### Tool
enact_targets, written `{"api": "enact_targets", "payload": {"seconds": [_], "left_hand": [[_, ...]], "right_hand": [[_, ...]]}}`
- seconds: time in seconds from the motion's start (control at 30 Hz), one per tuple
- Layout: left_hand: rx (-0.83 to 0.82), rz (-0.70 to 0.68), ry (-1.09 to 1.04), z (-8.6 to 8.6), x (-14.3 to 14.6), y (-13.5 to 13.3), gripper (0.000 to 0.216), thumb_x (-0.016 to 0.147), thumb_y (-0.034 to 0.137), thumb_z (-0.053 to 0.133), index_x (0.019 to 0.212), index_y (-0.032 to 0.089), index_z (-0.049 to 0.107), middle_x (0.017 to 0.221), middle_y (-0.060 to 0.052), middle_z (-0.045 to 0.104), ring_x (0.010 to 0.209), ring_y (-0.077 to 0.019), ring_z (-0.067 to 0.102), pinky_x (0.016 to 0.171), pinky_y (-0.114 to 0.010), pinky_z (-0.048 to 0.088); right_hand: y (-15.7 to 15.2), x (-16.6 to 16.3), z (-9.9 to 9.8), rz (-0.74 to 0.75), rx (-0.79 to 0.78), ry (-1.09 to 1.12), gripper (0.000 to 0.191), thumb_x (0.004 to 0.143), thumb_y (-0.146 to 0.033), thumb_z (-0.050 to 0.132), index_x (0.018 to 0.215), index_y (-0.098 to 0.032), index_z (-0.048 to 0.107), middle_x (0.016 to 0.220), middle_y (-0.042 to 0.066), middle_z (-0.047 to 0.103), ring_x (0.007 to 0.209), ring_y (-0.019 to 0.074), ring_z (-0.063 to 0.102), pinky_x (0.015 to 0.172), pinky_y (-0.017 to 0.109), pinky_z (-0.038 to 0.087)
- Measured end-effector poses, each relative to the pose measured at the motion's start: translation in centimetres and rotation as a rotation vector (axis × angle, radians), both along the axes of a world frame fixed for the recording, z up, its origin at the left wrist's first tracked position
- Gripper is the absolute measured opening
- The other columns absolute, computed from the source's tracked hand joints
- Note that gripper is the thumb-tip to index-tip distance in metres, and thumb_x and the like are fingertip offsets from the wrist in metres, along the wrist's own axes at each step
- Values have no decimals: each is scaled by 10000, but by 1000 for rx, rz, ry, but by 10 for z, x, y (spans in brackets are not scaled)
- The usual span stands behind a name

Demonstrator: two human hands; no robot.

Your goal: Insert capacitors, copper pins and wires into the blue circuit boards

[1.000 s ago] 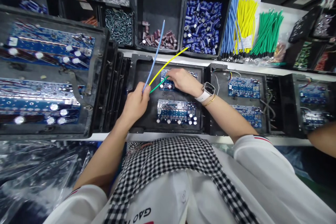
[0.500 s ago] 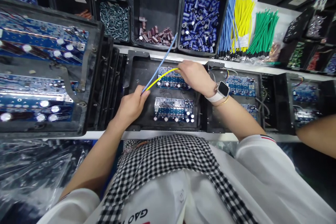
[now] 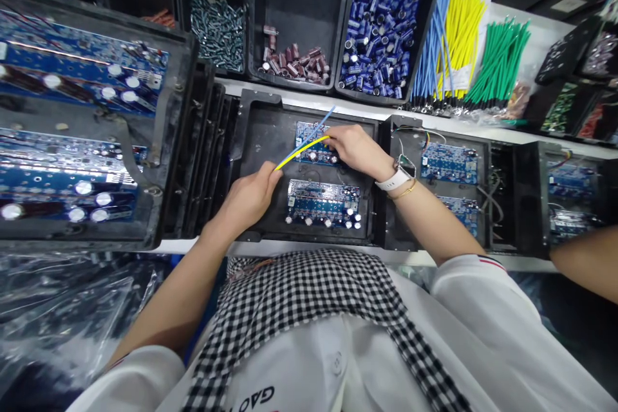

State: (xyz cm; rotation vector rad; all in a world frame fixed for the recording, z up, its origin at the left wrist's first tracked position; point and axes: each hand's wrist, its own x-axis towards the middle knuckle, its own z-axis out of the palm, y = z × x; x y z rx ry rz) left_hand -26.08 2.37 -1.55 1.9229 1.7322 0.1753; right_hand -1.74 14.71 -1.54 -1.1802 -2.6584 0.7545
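Note:
My left hand (image 3: 252,196) is closed on the near ends of a blue wire (image 3: 322,121) and a yellow wire (image 3: 302,150), over the left part of a black housing (image 3: 263,122). My right hand (image 3: 355,147) pinches the far end of the yellow wire down at the upper blue circuit board (image 3: 309,136) in that housing. A second blue board (image 3: 322,201) with silver capacitors lies below it. The blue wire sticks up and away, free at its far end.
Black bins behind hold maroon capacitors (image 3: 294,64), blue capacitors (image 3: 379,45) and screws (image 3: 218,32). Bundles of blue, yellow (image 3: 458,32) and green wires (image 3: 497,61) lie at the back right. More housings with boards sit left (image 3: 87,122) and right (image 3: 449,174). Another person's arm (image 3: 586,261) enters at right.
The green wire has left my left hand. My right hand took the yellow wire's far end and bent it down onto the upper board. The blue wire has tilted lower.

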Motion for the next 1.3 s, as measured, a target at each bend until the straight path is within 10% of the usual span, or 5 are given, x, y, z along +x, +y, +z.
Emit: {"api": "enact_targets", "payload": {"seconds": [0.47, 0.8, 1.3], "left_hand": [[7, -100, 266, 2, 4, -5, 329, 1044, 331, 258, 1124, 136, 511, 950, -140, 678, 872, -290, 675, 673, -320, 456], [351, -29, 416, -2, 8, -7, 491, 1023, 333, 310, 1364, 68, 543, 1365, -221, 541, 1198, -393, 498, 944, -506, 404], [395, 72, 170, -4, 6, 6, 529, 955, 299, 404, 1450, 157, 528, 1584, -75, 349, 1513, -357, 142, 1216, -617, -27]], "right_hand": [[4, -6, 33, 11, 380, -161, 309, 993, -164, 347, 1180, -184, 592, 1094, 137, 628, 1049, 291, 537, 864, 428, 424], [4, 26, 5, 21, 52, -48, 246, 1000, -276, 466, 806, -185, 587, 781, 44, 624, 694, 160, 512, 701, 290, 349], [9, 25, -8, 88, 81, -128, 270, 992, -248, 467, 783, -166, 617, 795, 63, 640, 748, 173, 531, 732, 294, 356]]}}
